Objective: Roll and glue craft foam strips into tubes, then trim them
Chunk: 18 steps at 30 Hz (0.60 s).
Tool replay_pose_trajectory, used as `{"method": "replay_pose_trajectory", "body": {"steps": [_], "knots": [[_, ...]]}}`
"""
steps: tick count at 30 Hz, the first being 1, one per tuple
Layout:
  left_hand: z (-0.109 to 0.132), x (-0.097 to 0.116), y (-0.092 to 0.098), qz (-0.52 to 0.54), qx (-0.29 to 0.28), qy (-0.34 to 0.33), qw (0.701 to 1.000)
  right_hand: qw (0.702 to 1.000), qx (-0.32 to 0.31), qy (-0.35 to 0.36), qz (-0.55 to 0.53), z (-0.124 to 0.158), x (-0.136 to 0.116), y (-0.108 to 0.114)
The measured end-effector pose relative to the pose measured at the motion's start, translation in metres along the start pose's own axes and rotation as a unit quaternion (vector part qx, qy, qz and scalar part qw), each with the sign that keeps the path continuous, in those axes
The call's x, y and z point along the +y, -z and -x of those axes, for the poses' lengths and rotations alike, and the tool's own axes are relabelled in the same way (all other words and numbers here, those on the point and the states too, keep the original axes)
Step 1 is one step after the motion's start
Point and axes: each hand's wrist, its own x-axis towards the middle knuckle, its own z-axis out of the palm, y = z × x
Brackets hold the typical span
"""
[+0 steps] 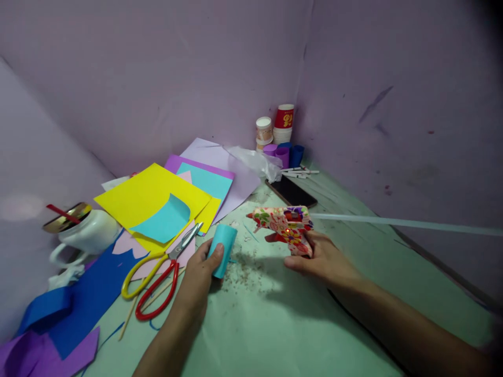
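My left hand (198,275) grips a paper cup wrapped in turquoise paper (222,247), held on its side just above the green table (275,324). My right hand (320,257) is closed round the handle of a floral-patterned glue gun (283,222). Its red nozzle points left toward the cup, a short gap away. A long clear glue stick (404,223) sticks out of the gun's back to the right.
Scissors with yellow and red handles (157,280) lie left of my left hand. Behind them are yellow sheets (149,196), turquoise, pink, purple and blue sheets (90,298). A white mug (88,233), a phone (291,191), a plastic bag and stacked cups (283,123) stand along the walls.
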Motion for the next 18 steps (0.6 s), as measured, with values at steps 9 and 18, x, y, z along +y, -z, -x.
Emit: {"method": "replay_pose_trajectory", "body": {"steps": [9,18], "knots": [[-0.001,0.004,0.002,-0.007,0.027,-0.001,1.000,0.988,-0.147,0.057,0.008,0.007,0.012,-0.010],[-0.002,0.003,0.002,-0.018,0.030,-0.021,0.999,0.978,-0.200,0.050,0.005,0.008,0.011,-0.018]]}}
